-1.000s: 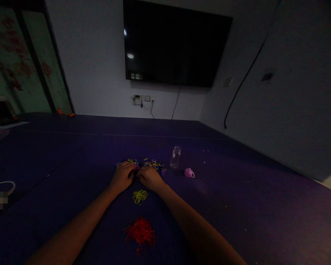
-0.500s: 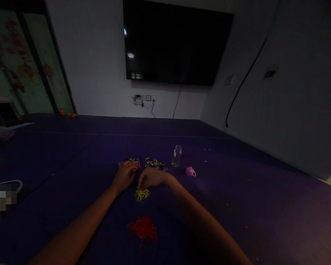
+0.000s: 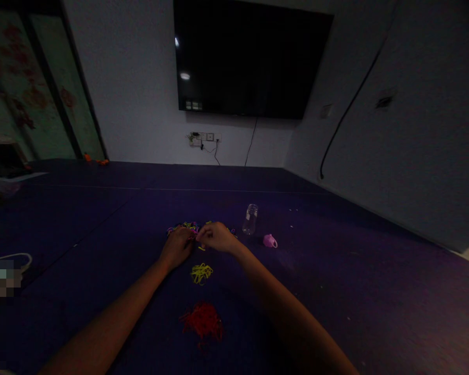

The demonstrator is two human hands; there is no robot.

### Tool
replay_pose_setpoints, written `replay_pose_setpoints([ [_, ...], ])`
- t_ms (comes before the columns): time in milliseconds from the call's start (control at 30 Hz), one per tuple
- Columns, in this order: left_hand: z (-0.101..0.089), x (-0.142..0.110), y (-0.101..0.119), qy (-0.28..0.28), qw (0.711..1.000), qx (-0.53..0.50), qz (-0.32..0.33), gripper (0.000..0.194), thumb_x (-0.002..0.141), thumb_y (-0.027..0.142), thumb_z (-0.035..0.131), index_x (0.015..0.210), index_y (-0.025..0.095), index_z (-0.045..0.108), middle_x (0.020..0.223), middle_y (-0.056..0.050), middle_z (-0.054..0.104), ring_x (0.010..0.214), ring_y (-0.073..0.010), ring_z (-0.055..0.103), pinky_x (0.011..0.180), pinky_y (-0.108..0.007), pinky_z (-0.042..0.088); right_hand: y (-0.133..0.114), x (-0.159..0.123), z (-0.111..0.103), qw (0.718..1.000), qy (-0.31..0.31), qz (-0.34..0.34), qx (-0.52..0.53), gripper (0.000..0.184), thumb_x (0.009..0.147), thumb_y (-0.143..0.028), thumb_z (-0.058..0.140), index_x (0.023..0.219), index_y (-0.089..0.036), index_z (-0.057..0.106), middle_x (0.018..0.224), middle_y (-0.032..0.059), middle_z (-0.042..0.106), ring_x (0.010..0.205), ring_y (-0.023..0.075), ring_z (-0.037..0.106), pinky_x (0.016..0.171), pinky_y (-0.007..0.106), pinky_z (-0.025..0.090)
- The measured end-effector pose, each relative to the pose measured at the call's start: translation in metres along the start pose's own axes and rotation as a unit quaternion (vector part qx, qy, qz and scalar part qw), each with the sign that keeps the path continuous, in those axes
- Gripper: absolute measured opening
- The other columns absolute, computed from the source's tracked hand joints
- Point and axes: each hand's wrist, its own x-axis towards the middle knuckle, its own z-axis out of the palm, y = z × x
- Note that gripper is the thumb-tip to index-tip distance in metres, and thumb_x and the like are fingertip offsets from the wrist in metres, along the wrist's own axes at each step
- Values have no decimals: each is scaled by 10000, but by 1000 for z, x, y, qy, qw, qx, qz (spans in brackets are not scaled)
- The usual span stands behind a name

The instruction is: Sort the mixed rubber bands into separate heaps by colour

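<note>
My left hand (image 3: 177,246) rests at the left part of a pile of mixed coloured rubber bands (image 3: 183,226). Its fingers are curled over, with pink bands at the fingertips. My right hand (image 3: 219,237) hovers over the right part of the pile, its fingers pinched close to the left fingertips. What lies in that pinch is too small to make out. Just below it shows a single yellow rubber band (image 3: 201,248). Nearer to me lies a small heap of yellow rubber bands (image 3: 201,273), and closer still a larger heap of red rubber bands (image 3: 203,320).
A clear bottle (image 3: 250,220) stands upright without a cap, right of the pile. Beside it lies a pink lid with a ring (image 3: 270,240). All sit on a dark purple floor mat (image 3: 316,271). A television (image 3: 254,57) hangs on the wall ahead.
My right hand has moved away from the yellow heap, up and forward to the mixed pile beside my left hand. The left hand stays nearly still.
</note>
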Motion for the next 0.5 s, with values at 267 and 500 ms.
replay_pose_setpoints([
  [267,2,0,3,14,1000,11,7,175,757,69,514,820,172,641,875,-71,665,878,-215,588,853,-406,451,51,-15,-16,922,307,76,-226,261,807,-121,458,900,-181,694,946,61,687,911,174,603,813,261,442],
  [500,2,-2,7,-32,997,-5,76,150,805,180,562,890,215,680,1044,-65,652,1062,-235,538,933,-458,416,56,-15,-13,908,242,70,-335,308,801,-84,442,941,-189,695,1002,79,670,974,202,562,855,280,410],
])
